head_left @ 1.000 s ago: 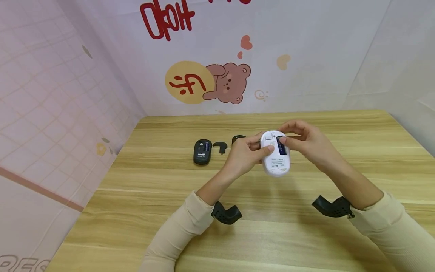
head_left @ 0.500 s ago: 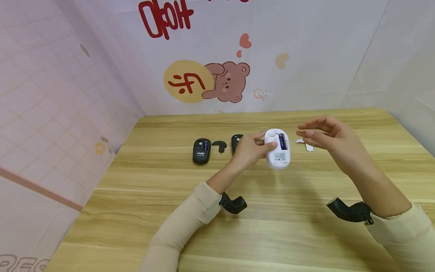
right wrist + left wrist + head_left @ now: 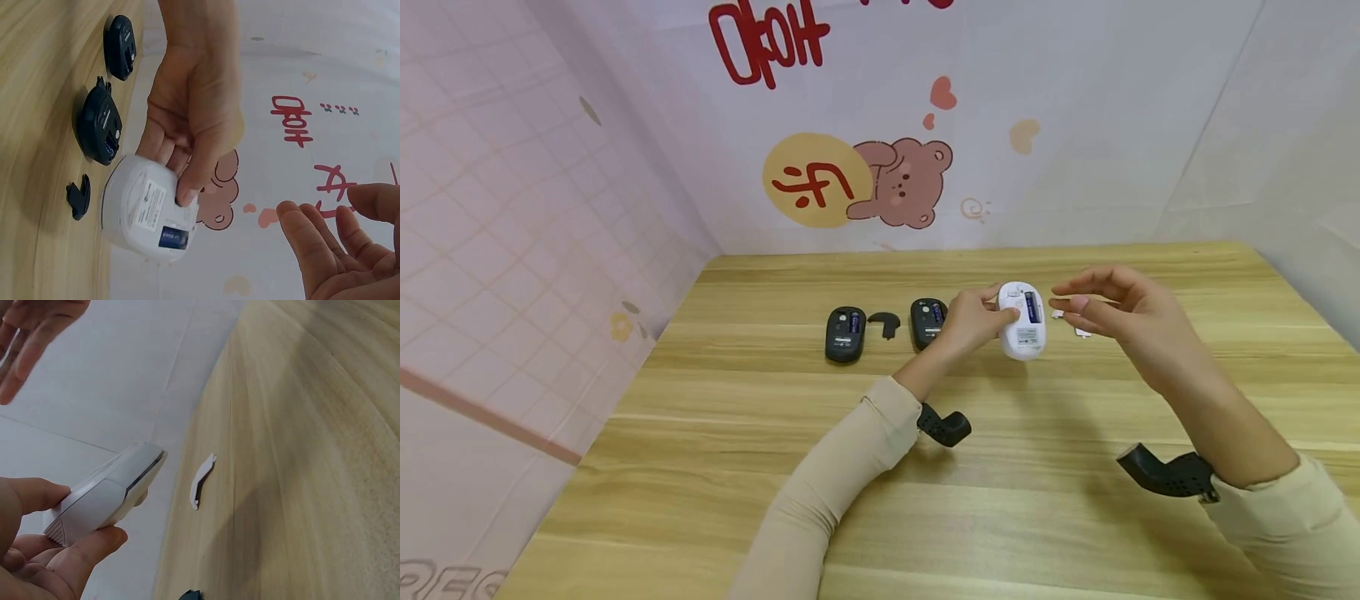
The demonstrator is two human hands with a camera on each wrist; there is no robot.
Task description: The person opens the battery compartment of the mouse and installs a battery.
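A white computer mouse (image 3: 1024, 340) is held above the table in my left hand (image 3: 970, 321), its underside facing me. The thumb lies on that underside, and fingers grip the left side. A dark blue battery (image 3: 1033, 307) sits in the mouse's uncovered battery slot. To the right of the mouse, apart from it, my right hand (image 3: 1123, 308) hovers with loosely bent fingers and nothing between them. A white battery cover (image 3: 202, 481) lies on the table, partly hidden behind the right hand in the head view.
Left of the hands, two black mice (image 3: 845, 336) lie underside up on the wooden table (image 3: 700, 467), with batteries showing. A black battery cover (image 3: 886, 323) lies between them; another black cover (image 3: 79, 197) shows in the right wrist view. A printed cloth (image 3: 1075, 125) hangs behind.
My right hand has let go of the battery and drawn off to the right. The left hand has carried the white mouse slightly right and away, uncovering more of the second black mouse.
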